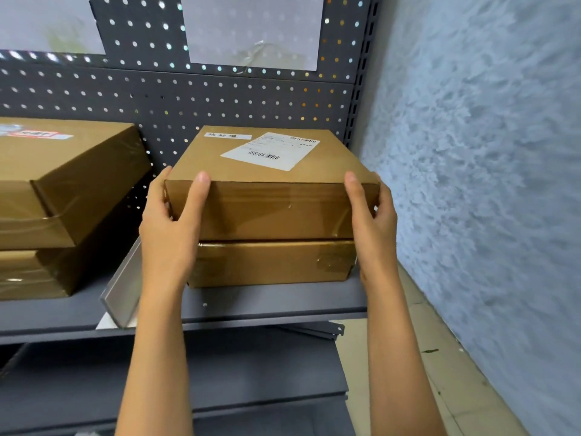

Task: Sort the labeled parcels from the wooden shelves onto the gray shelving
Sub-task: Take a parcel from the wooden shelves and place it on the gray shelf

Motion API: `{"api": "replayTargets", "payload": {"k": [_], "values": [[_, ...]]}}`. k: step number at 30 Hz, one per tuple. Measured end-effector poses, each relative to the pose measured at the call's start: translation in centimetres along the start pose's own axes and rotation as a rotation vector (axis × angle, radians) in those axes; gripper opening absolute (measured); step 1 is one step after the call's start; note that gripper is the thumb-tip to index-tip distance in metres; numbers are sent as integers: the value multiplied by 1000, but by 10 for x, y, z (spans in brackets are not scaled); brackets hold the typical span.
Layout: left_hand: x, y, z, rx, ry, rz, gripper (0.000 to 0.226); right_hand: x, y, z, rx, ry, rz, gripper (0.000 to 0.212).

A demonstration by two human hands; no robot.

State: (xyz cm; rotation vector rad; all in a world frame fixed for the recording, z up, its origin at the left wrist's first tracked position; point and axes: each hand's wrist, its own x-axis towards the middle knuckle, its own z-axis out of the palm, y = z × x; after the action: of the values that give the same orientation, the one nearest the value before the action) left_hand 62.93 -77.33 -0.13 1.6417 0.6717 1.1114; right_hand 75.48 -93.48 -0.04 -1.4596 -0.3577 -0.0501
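At centre frame the labeled parcel (267, 187), gripped at both front corners by the left hand (171, 221) and right hand (372, 212), is best squared flush upon the lower box (270, 262) before release.

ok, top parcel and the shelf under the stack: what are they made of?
Top parcel: brown corrugated cardboard by its look, matte top with a white paper label; the front face is glossy, probably clear tape. Shelf: looks like dark gray painted sheet metal, smooth matte finish, with a perforated back panel.
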Motion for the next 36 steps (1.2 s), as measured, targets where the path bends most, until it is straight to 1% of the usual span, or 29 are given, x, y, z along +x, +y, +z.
{"api": "replayTargets", "payload": {"k": [2,4,7,11,14,17,21,25,28,32,36], "values": [[-6,-1,-9,53,20,44,71,-13,-3,-5,-85,46,-36,69],[-12,-5,-20,98,42,120,75,-31,-6,-8,-177,107,-106,70],[-26,-12,-39,193,82,262,69,-62,-6,-8,-341,151,-235,65],[-44,-22,-70,404,45,451,56,-105,-2,2,-568,161,-353,54],[-61,-33,-96,515,14,482,48,-139,9,14,-709,128,-426,48],[-82,-46,-128,570,27,487,41,-175,21,29,-782,43,-464,42],[-102,-50,-175,647,109,451,35,-206,20,48,-763,-51,-518,35],[-123,-43,-223,724,258,394,32,-229,11,72,-687,-184,-578,33],[-148,-41,-257,806,315,336,31,-252,10,86,-619,-306,-560,32],[-186,-39,-311,953,396,251,30,-288,15,112,-472,-478,-490,31],[-225,-31,-376,1055,529,154,27,-336,10,151,-343,-603,-448,32]]}}
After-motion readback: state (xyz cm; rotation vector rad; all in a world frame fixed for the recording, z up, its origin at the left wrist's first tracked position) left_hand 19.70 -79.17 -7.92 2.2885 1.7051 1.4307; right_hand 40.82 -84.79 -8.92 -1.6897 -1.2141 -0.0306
